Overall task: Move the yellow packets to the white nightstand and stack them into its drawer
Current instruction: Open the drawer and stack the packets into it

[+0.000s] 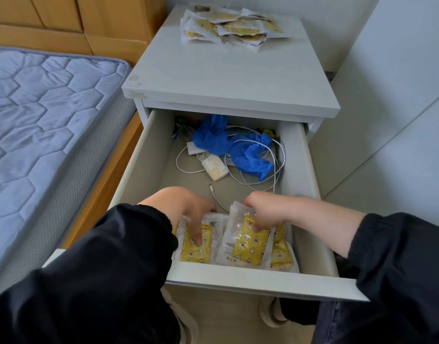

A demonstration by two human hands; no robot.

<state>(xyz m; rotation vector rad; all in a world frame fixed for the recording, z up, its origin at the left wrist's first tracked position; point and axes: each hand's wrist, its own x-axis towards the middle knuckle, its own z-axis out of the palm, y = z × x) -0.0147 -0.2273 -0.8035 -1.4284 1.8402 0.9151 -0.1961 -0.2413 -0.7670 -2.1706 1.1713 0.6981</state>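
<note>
- Step in hand: stacking. Both hands are down in the front of the open drawer (238,276) of the white nightstand (226,78), arranging yellow packets against the front wall.
- Left hand (186,209): fingers run fairly straight down and press on the left packet (196,254), which lies flat in the front-left area. This is a press, not a pinch, and the thumb is hidden.
- Right hand (265,209): fingers curl over the top edge of the middle packet (247,247) and hold it tilted, leaning toward the left packet. It isn't flat yet.
- The right packet (281,252) sits just beside the middle one, partly under it, near the drawer's right wall. I'm not holding it.
- Progress: I judge it early. Three packets are in the drawer and a big loose pile of packets (228,28) sits at the back of the nightstand top.
- Next move, as I see it: lay the middle packet down on a neighbour, square the edges, let go, then reach up and back for more from the pile.
- Watch: the white cable (275,175) has an end lying just behind the packets, with the blue gloves (248,157) and the charger (214,167) further back. The stack should stay at the front, clear of that tangle.
</note>
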